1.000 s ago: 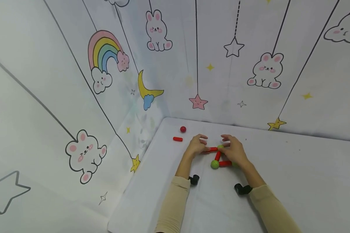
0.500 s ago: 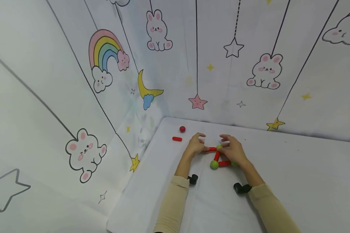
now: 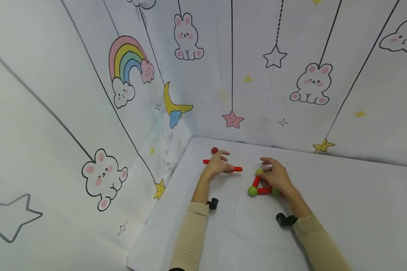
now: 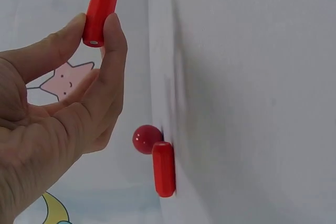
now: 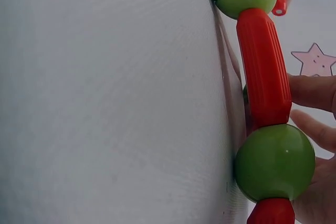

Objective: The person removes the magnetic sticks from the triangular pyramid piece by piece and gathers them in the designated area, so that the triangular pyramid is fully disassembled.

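Note:
My left hand (image 3: 218,165) pinches a red rod (image 4: 101,11) between thumb and finger, off to the left of a triangle of red rods and green balls. Behind that hand lie a loose red rod (image 4: 164,169) and a red ball (image 4: 147,139). At the triangle's far corner, the thumb of my right hand (image 3: 277,176) meets a green ball (image 3: 259,172), and I seem to grip it there; the fingers partly cover the contact. Close in the right wrist view are a near green ball (image 5: 275,163) and a connecting red rod (image 5: 263,66).
A white table (image 3: 237,233) carries everything. Along its back and left side hangs a white cloth (image 3: 251,98) printed with rabbits, stars and a rainbow. Black wrist cameras sit on both wrists, the right one (image 3: 285,219) low over the table.
My left hand has moved left with its red rod, away from the far green ball the rod was against. The right hand stays at the triangle, nearly unmoved.

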{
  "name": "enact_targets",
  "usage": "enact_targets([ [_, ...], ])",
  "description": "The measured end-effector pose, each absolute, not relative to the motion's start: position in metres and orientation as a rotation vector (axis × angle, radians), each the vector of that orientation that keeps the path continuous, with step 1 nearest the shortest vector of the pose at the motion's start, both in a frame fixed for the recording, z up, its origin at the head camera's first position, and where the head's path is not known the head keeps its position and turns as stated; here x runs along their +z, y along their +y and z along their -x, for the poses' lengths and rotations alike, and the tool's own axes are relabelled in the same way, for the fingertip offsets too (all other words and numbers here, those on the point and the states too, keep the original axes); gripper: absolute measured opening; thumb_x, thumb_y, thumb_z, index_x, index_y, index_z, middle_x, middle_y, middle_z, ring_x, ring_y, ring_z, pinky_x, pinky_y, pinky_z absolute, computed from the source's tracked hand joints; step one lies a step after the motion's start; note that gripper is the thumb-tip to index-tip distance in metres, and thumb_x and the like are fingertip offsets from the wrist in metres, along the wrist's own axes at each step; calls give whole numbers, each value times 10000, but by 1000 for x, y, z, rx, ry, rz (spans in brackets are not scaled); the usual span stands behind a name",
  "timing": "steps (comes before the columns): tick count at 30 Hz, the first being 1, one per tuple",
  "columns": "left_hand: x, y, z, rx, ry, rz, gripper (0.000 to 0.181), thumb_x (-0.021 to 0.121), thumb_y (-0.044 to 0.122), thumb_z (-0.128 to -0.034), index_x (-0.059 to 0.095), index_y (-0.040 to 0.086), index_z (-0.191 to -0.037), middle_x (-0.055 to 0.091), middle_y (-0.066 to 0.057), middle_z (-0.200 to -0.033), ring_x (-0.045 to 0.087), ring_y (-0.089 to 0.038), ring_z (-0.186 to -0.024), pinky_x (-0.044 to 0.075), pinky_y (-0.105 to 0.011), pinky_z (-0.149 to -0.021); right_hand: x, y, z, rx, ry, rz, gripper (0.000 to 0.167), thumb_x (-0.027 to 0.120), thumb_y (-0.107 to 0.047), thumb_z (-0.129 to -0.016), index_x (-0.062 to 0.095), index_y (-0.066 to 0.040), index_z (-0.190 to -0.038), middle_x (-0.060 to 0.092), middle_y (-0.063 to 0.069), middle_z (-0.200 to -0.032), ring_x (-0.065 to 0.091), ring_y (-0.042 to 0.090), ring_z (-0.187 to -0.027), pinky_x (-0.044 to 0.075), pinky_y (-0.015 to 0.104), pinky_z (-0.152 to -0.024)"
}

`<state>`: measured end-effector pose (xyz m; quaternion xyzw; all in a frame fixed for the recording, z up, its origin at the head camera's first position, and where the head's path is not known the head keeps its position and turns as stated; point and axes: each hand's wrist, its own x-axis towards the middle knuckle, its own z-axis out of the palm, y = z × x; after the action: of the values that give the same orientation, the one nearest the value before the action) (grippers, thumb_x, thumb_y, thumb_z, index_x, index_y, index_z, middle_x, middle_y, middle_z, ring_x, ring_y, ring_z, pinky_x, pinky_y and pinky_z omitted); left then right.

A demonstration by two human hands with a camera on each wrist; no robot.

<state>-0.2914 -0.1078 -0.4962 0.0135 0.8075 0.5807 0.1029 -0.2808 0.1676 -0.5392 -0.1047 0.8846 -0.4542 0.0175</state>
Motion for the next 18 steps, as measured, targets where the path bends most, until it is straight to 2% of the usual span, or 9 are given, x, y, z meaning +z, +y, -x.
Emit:
enact_targets([
  [5, -498, -125, 290, 1727, 2424, -34, 696, 860, 35, -840, 540, 47, -1458, 555, -281, -1401, 704, -262, -970, 599, -359, -888, -541, 168, 281, -1402, 2756, 324, 655, 783, -130, -939, 489, -81, -1522, 578, 206, -1412, 633, 403, -1230, 543, 561, -983],
  [10, -503, -144, 290, 1719, 2478, -6, 711, 834, 35, -856, 505, 48, -1487, 572, -258, -1383, 652, -300, -1063, 555, -421, -949, -541, 168, 281, -1408, 2739, 315, 655, 786, -135, -939, 491, -84, -1521, 575, 200, -1422, 629, 398, -1239, 544, 555, -984],
  [18, -509, -172, 290, 1738, 2500, 81, 720, 815, 31, -874, 479, 56, -1510, 539, -274, -1414, 631, -330, -1112, 592, -396, -949, -539, 168, 280, -1407, 2734, 317, 645, 775, -120, -943, 490, -72, -1520, 572, 209, -1426, 621, 407, -1245, 545, 561, -983],
])
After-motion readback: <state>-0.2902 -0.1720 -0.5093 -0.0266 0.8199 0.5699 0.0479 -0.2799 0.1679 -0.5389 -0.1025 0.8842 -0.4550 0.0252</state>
